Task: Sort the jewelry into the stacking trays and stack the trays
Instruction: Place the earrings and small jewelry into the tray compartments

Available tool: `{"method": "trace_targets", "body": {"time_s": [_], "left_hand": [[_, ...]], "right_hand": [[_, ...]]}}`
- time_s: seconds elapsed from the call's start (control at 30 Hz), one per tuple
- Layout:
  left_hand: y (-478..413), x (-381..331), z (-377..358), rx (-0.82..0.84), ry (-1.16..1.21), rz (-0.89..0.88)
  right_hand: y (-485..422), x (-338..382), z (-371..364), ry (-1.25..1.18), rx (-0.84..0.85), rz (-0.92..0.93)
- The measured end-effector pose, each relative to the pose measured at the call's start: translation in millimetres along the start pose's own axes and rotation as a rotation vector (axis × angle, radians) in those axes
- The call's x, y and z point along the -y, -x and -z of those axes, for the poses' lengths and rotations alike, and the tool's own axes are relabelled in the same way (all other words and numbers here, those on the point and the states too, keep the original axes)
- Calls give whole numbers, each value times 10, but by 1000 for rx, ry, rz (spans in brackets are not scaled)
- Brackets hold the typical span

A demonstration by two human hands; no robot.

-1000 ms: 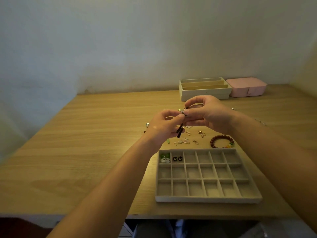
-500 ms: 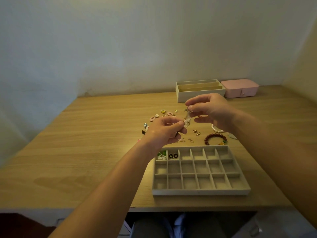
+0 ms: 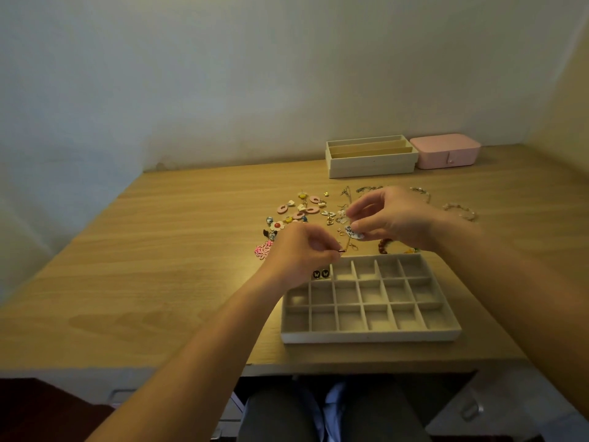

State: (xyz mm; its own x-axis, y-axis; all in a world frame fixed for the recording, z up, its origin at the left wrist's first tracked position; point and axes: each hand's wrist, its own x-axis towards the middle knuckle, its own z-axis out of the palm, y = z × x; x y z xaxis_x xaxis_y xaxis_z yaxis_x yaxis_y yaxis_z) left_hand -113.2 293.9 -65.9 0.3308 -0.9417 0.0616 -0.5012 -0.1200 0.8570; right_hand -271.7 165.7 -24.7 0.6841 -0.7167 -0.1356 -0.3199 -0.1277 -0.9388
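A grey tray (image 3: 371, 335) with many small compartments lies on the desk in front of me. Two black round earrings (image 3: 320, 273) sit in its second top compartment. My left hand (image 3: 302, 250) hovers over the tray's top left corner, pinching a small gold and dark earring (image 3: 341, 251). To the right and slightly higher, my right hand (image 3: 393, 216) pinches a white patterned earring (image 3: 353, 232) between thumb and fingers. Loose jewelry (image 3: 299, 212) is scattered behind the tray. A brown bead bracelet (image 3: 382, 245) shows partly under my right hand.
Two stacked beige trays (image 3: 371, 161) with long slots stand at the back by the wall, a pink box (image 3: 446, 151) beside them. A pink chain (image 3: 263, 250) lies left of my left hand. Bead bracelets (image 3: 459, 210) lie to the right. The desk edge runs close to the tray's front.
My hands were together on one piece and have come apart. The left hand has dropped toward the tray's top left corner, and the right hand holds the white earring.
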Motion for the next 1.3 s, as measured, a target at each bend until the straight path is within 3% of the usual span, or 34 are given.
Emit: {"method": "trace_targets", "body": {"time_s": [0.23,0.83,1.03,1.3], "left_hand": [[29,-18,-106,36,-290,-101],[67,-12,-169,40,-382,-133],[13,110,44,-176,-222,-99],[120,104,-67,43,-274,-145]], "right_hand": [[-37,-131,-74,269,53,14],[-55,-190,-231,486,67,146],[-37,-186,-256,584,15,181],[-31,-181,-325,668,83,185]]}}
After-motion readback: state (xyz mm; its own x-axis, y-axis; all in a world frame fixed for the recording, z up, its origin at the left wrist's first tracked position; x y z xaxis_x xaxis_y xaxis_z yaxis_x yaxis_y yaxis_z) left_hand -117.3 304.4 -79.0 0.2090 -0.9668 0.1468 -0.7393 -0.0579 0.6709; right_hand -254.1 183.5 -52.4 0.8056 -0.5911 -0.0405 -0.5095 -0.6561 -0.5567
